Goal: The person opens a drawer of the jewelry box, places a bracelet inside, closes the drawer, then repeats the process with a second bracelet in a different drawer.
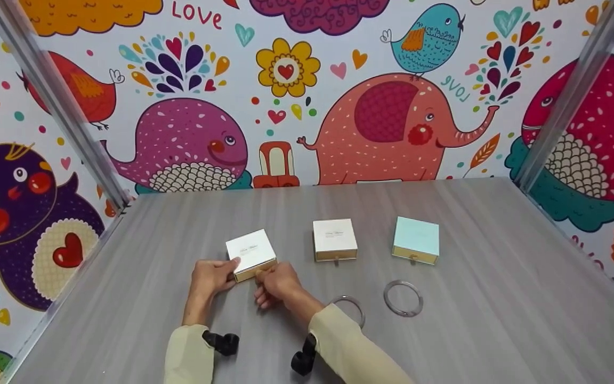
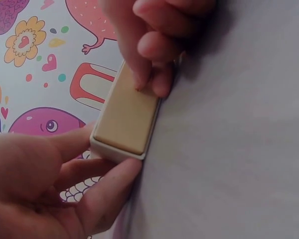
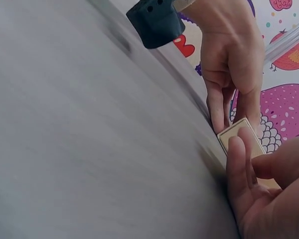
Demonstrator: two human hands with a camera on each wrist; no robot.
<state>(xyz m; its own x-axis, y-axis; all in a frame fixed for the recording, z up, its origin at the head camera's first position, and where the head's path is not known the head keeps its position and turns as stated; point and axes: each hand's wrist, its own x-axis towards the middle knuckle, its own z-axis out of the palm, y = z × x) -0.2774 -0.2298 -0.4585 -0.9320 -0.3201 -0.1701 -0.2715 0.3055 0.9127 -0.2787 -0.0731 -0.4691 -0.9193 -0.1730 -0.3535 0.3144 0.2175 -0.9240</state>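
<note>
A small white drawer box (image 1: pixel 251 249) with a gold drawer front (image 2: pixel 125 119) sits at the left of the table, turned at an angle. My left hand (image 1: pixel 212 277) grips its left side, thumb on one side and fingers on the other. At the front face, my right hand (image 1: pixel 280 282) pinches the small pull tab (image 2: pixel 138 89) between thumb and finger; most of the tab is hidden. The drawer front looks flush with the sleeve in the left wrist view. In the right wrist view both hands meet at the box.
Another white drawer box (image 1: pixel 334 236) stands right of the held one, and a light-blue drawer box (image 1: pixel 417 234) further right. A clear ring-shaped bangle (image 1: pixel 403 298) lies in front of them. A second bangle (image 1: pixel 361 312) is partly covered by the right forearm. A patterned wall (image 1: pixel 285 122) rises behind the table.
</note>
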